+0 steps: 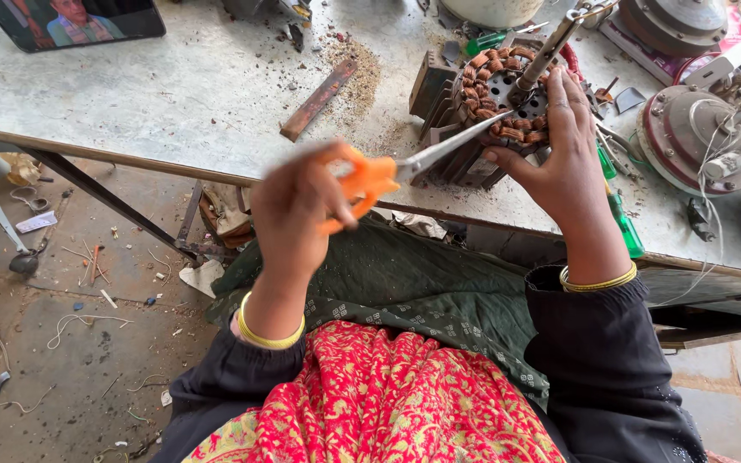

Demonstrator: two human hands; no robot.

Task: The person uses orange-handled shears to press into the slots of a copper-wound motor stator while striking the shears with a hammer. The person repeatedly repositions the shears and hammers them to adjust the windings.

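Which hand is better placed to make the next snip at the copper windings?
Left. The left hand holds the orange-handled scissors, whose tips already reach the motor stator. The right hand rests flat on the stator, steadying it.

There was one pair of orange scissors (370, 178), one wound motor core (499, 99), two hands, two gold bangles, one rusty bar (319, 99) and one screen (75, 21) far left.
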